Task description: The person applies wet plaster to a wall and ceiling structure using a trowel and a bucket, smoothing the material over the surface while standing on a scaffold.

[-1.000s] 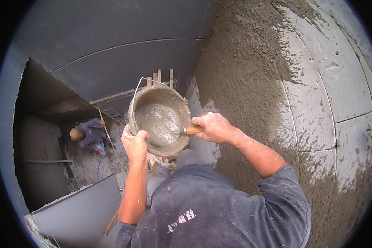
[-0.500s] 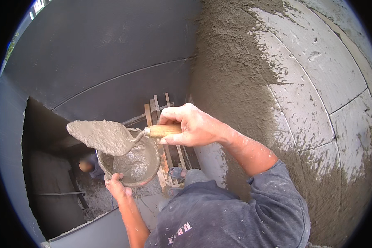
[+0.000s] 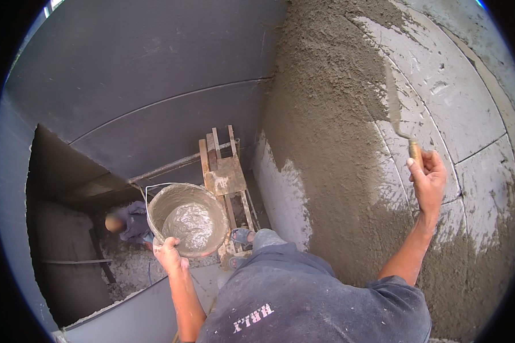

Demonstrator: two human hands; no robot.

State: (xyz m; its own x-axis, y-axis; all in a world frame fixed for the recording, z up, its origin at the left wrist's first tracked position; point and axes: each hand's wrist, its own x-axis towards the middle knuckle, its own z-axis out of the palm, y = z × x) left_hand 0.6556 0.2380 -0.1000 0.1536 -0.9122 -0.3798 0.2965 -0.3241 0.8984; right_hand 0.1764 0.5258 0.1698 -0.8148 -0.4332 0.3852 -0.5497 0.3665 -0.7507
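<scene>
The left hand (image 3: 170, 255) grips the bucket (image 3: 171, 200) at its seven o'clock edge; mortar (image 3: 193, 224) lies inside. From the bucket, a timber frame (image 3: 226, 176) stands at one o'clock, a co-worker (image 3: 134, 224) at nine. At two, the right hand (image 3: 428, 180) holds the trowel (image 3: 393, 108) before the block wall (image 3: 469, 97).

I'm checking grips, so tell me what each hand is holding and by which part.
The left hand holds the bucket by its near rim; the right hand holds the trowel by its wooden handle.
</scene>
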